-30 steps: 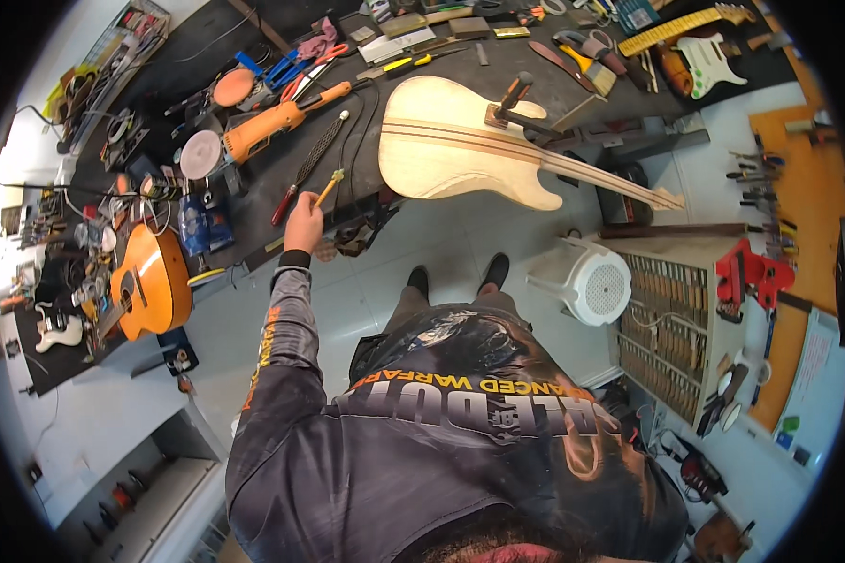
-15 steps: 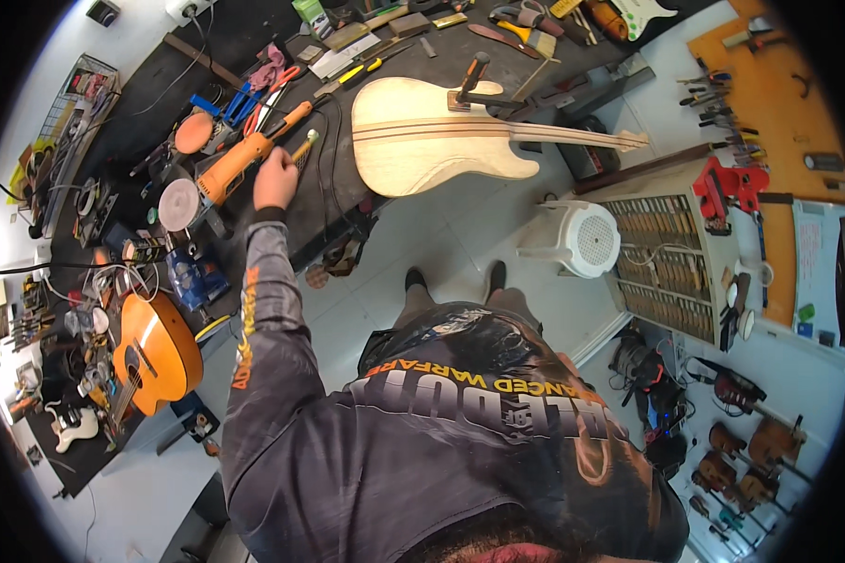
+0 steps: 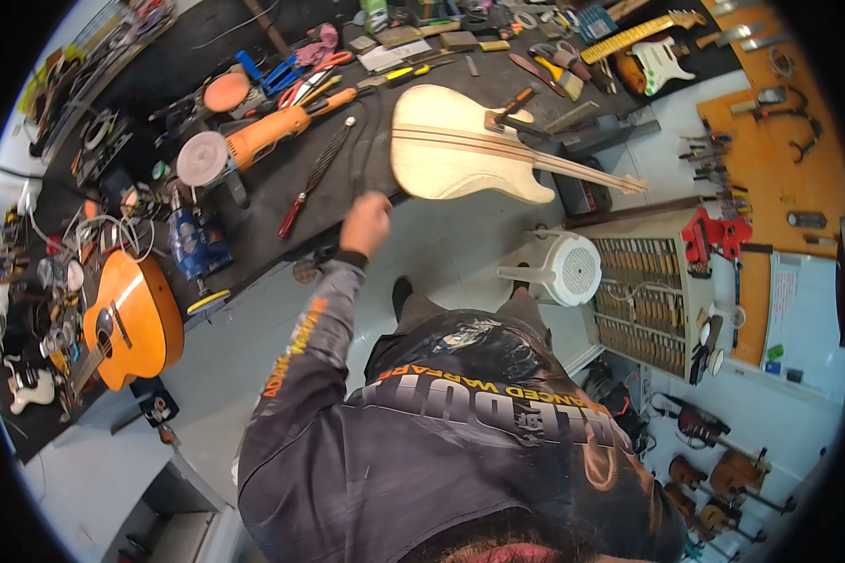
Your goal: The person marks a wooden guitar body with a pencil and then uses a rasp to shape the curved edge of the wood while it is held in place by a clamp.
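My left hand (image 3: 366, 225) is over the front edge of the bench, back of the hand up. Its fingers point away and are mostly hidden, and no tool shows in it. To its left on the dark bench lies a slim tool (image 3: 321, 171) with a red handle, a dark textured shaft and a pale tip, like a rasp. A pale wooden guitar body (image 3: 460, 141) with dark centre stripes and a neck rests ahead and to the right, a clamp (image 3: 514, 101) on it. My right hand is out of sight.
An orange power tool (image 3: 268, 134) with a round disc lies behind the slim tool, its cord near the guitar body. A blue power drill (image 3: 197, 239) and an acoustic guitar (image 3: 133, 319) are at the left. A white stool (image 3: 573, 270) stands before a drawer cabinet (image 3: 643, 291).
My left hand has left the slim tool, which now lies on the bench, and has moved right and nearer to me. The whole view has shifted slightly.
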Motion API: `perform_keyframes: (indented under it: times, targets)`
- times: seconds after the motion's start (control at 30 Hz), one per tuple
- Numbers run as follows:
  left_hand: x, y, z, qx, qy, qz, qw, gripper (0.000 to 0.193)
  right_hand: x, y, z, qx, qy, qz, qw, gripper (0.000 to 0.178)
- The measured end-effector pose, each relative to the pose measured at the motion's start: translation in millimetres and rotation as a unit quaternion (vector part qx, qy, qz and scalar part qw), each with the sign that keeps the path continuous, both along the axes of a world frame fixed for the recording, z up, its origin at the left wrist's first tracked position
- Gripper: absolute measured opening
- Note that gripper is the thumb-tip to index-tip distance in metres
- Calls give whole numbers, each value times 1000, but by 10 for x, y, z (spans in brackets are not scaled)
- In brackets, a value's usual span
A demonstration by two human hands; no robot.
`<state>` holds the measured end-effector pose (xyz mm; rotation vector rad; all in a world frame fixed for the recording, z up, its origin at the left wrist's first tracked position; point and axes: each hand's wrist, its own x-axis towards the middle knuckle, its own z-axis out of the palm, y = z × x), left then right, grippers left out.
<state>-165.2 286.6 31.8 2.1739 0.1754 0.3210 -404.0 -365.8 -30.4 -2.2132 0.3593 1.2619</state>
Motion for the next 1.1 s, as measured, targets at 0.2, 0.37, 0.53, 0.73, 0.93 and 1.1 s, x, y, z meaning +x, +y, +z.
perform_keyframes:
  times: [0.2,0.37,0.53,0.73,0.93,1.1]
  targets:
    - [-1999,-519,-1224,3,392,-153,907,20,558,90,-183,4,17,83,996,51]
    - [-1487,173,-706,66,156,47,984,15,690,-298,-613,-4,-8,104,995,51]
    - [-523,909,68,256,59,260,929,35,1112,-259,-764,15,-36,207,977,49]
    - [-292,1218,-168,303,228,272,884,44,2224,618,-840,-58,-23,405,912,55]
    - [-411,1216,-373,297,132,192,926,21,3704,1293,-1371,-216,-153,370,891,95]
    - [-532,1196,-261,182,141,218,948,19,4538,1302,-1941,-259,-226,506,791,96]
